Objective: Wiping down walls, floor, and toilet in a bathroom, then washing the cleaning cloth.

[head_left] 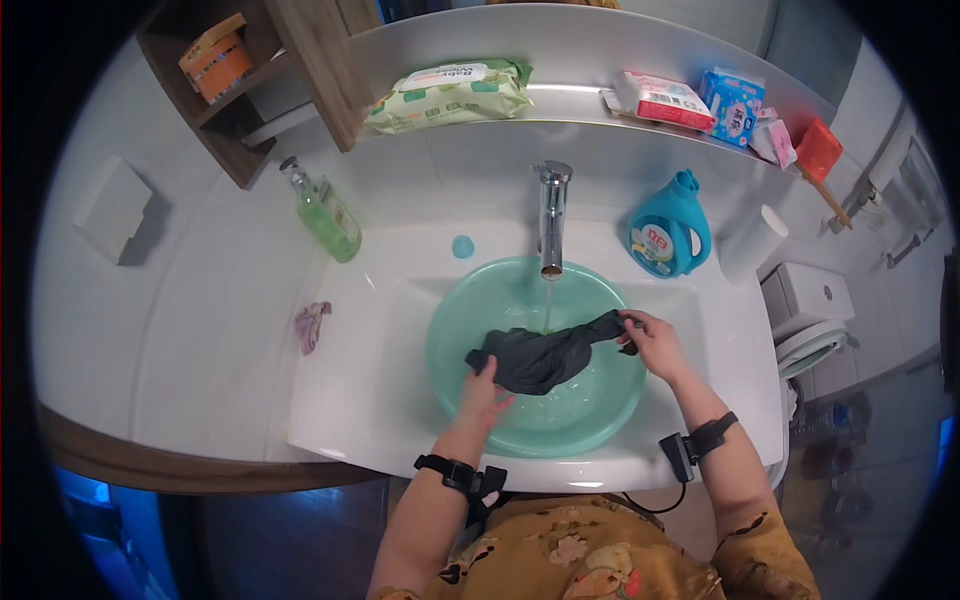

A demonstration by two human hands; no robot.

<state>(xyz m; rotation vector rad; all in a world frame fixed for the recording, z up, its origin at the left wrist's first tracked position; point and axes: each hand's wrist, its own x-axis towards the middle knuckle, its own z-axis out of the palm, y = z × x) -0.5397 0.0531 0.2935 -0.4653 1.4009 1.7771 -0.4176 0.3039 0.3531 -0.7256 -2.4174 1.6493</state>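
A: What is hard to see here?

B: The sink (360, 400) is mostly covered by the green basin (600, 415). The dark cloth (540, 358) hides the basin's middle, stretched above the water under the running tap (551, 215). The picture's rim darkens the floor and the toilet (810, 320) at right.

A: And the hands?

B: The left hand (484, 388) grips the cloth's near end, fingers curled into it. The right hand (652, 340) pinches the far end over the basin's right rim.

A: Any room around?

B: Bare sink lies left of the basin, up to a small purple rag (311, 324). The blue jug (670, 228) and soap bottle (326, 214) stand well back.
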